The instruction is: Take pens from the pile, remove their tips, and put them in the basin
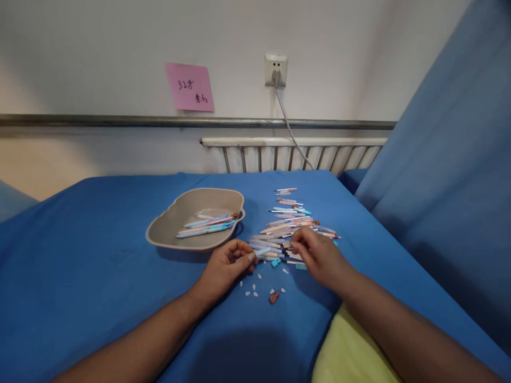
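My left hand (pixel 231 261) pinches a pale blue pen barrel (pixel 262 252) between thumb and fingers, just in front of the pile. My right hand (pixel 315 252) is closed over the right side of the pile of pen parts (pixel 279 229); what its fingers hold, if anything, is hidden. Barrels, refills and caps lie there in rough rows. On the near side are several small white tips (pixel 255 293), a brown cap piece (pixel 273 297) and a turquoise piece (pixel 276 263). A beige basin (pixel 195 247) left of the pile holds several pens (pixel 207 227).
A blue sheet (pixel 104 250) covers the bed. Behind it stand a white rail (pixel 295 142) and a wall socket (pixel 275 71) with a plugged cable (pixel 288 125). A pink note (pixel 190 86) hangs on the wall. A blue curtain (pixel 447 138) borders the right, and yellow-green cloth (pixel 351 351) lies near my right forearm.
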Demonstrator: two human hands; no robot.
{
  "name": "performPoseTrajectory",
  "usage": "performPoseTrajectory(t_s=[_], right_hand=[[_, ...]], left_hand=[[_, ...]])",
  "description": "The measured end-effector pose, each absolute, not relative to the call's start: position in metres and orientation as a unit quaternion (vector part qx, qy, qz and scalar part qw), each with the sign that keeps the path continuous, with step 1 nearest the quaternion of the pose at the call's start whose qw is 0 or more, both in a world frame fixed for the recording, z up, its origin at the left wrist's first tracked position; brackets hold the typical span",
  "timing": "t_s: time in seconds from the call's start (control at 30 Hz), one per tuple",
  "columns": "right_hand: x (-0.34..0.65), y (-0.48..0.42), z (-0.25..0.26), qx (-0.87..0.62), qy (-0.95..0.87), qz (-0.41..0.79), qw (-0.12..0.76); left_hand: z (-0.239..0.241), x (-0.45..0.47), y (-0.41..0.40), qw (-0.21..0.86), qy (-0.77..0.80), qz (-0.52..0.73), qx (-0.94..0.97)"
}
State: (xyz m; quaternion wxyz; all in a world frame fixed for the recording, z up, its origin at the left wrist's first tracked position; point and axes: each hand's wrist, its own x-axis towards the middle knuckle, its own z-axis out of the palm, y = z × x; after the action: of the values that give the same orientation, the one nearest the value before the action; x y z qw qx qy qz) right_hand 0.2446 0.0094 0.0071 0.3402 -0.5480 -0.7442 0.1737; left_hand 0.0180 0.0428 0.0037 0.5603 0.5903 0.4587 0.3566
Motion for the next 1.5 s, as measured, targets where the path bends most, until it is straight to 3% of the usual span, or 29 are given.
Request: performPoseTrajectory(t_s=[0.17, 0.37, 0.53, 1.03, 1.17, 1.3, 1.5], right_hand=[[0.269, 0.014, 0.015, -0.566, -0.651, 0.242, 0.444], [0.258, 0.009, 0.009, -0.556, -0.683, 0.282, 0.381], [0.237, 0.006, -0.003, -0.527, -0.690, 0.352, 0.349], [0.211, -0.006, -0.014, -0.434, -0.610, 0.530, 0.398], [0.224, -0.003, -0.007, -0.459, -0.698, 0.418, 0.357], [0.248, 0.003, 0.004, -0.518, -0.807, 0.188, 0.213], [0.253, 0.003, 0.006, -0.552, -0.820, 0.131, 0.080]], left_hand=[[0.000, 0.016, 0.045, 0.561, 0.438, 0.301, 0.635], [0.002, 0.010, 0.045, 0.377, 0.369, 0.205, 0.824], [0.000, 0.010, 0.040, 0.257, 0.364, 0.232, 0.864], [0.000, 0.024, 0.022, 0.321, 0.345, 0.239, 0.849], [0.001, 0.025, 0.023, 0.342, 0.349, 0.245, 0.837], [-0.001, 0.024, 0.028, 0.360, 0.398, 0.258, 0.804], [-0.004, 0.021, 0.035, 0.404, 0.429, 0.289, 0.754]])
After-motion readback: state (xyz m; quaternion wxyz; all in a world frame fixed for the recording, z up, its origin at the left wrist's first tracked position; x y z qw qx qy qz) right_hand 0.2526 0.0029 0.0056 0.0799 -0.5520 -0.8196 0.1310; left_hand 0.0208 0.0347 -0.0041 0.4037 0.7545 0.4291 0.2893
